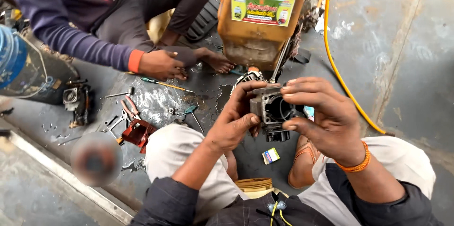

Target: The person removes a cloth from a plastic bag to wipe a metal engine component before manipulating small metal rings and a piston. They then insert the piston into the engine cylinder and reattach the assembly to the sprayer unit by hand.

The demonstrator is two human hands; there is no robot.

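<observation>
Your left hand [234, 124] and right hand [321, 117] both pinch the small engine part [273, 112], held up between them over your knees. Keep thumbs clear of the bore and grip the edges squarely. Pliers [128, 108] lie far left on the floor; orange tank [260, 13] stands beyond.

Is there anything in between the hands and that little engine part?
No. The left hand and right hand both grip the small grey engine part directly, fingers on its sides. Nothing visible sits between them and it.
</observation>
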